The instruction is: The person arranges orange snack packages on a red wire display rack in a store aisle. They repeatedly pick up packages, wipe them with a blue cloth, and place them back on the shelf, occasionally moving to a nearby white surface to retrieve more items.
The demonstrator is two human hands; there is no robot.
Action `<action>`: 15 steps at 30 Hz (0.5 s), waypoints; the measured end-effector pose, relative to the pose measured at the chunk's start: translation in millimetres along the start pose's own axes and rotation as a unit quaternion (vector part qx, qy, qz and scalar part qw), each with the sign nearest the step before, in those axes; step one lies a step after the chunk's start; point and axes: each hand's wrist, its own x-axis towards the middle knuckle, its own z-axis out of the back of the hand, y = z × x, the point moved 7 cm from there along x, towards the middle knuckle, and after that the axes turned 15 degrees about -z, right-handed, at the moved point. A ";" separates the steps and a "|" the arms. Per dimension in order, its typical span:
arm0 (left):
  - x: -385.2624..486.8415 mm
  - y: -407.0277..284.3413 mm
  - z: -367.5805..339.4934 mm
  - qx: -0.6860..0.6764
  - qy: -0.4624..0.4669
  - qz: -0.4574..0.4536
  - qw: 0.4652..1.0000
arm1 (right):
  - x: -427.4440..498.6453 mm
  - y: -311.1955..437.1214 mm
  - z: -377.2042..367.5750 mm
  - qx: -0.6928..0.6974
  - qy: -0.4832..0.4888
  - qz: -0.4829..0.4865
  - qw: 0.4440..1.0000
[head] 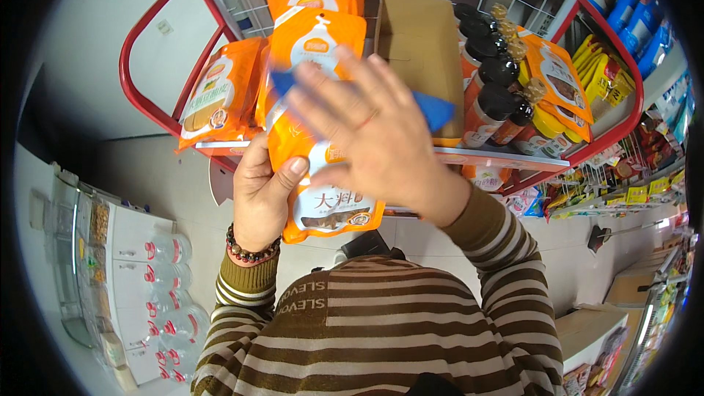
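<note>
My left hand (261, 192) grips the side of an orange plastic spice packet (335, 203), its thumb on the front. A clear window near the packet's bottom shows dark dried spice. My right hand (374, 126) is blurred, with its back towards me and its fingers spread over the packet's upper part. Under its fingers is a blue cloth (434, 111), sticking out on both sides. The hand hides most of the cloth, so how it is held shows only partly. Behind, more orange packets (319, 33) stand upright on the rack.
An open cardboard box (418, 38) stands beside black-capped bottles (489, 104) on the shelf. Left are more orange packets (220, 93). A red metal rail (129, 66) curves around the rack. Clear plastic jugs (170, 286) stand on the floor at left, and cartons (588, 330) at lower right.
</note>
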 end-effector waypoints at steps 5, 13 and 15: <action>1.0 -8.7 13.1 0.063 0.042 -0.070 0.995 | -0.9 -52.2 -24.2 0.388 0.112 -0.255 0.879; 42.1 -1.7 28.0 -0.020 -0.057 -0.119 0.991 | -66.7 -36.4 -68.1 0.574 0.242 -0.434 0.650; 42.3 4.3 28.3 -0.057 -0.069 -0.110 0.990 | -65.3 -41.6 -60.0 0.520 0.241 -0.477 0.666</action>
